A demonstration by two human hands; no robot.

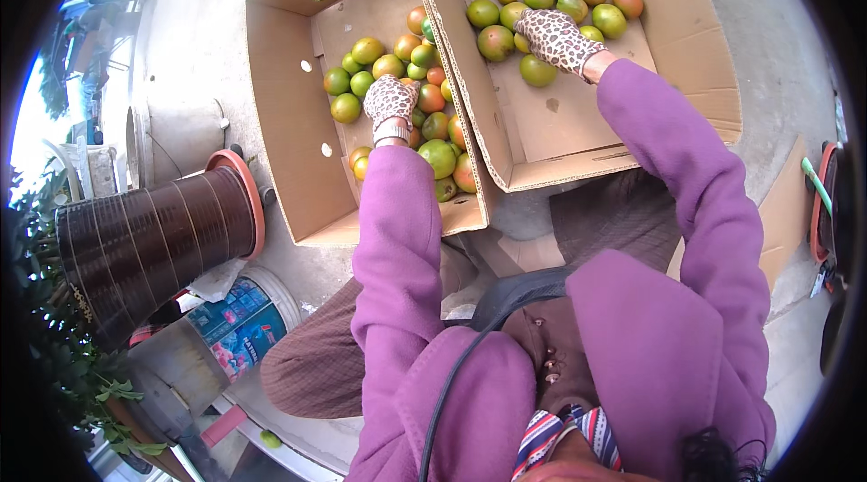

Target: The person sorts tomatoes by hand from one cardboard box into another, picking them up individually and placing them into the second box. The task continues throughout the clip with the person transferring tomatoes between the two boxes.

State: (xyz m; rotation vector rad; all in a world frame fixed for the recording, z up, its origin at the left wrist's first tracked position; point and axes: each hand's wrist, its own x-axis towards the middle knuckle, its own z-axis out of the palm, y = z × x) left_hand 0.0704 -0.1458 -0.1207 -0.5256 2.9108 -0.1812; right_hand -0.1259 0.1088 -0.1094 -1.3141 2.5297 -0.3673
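Two open cardboard boxes stand side by side before me, their walls touching. My left hand (pixel 391 101), in a leopard-print glove, reaches down among green and reddish tomatoes (pixel 437 157) in the left box (pixel 281 123). Its fingers are mostly hidden beneath the hand, so a grip cannot be made out. In the right box (pixel 542 120), my right hand (pixel 559 38), gloved alike, lies over a loose cluster of tomatoes (pixel 496 43). Its fingertips are beside a yellow-green tomato (pixel 513 13); whether they hold one is hidden.
To the left, a brown ribbed plant pot (pixel 159 218) with an orange rim lies near a printed plastic bucket (pixel 237 326) and a white bucket (pixel 183 140). Leafy plants (pixel 122 390) edge the lower left. A flat cardboard piece (pixel 779 218) lies on the right.
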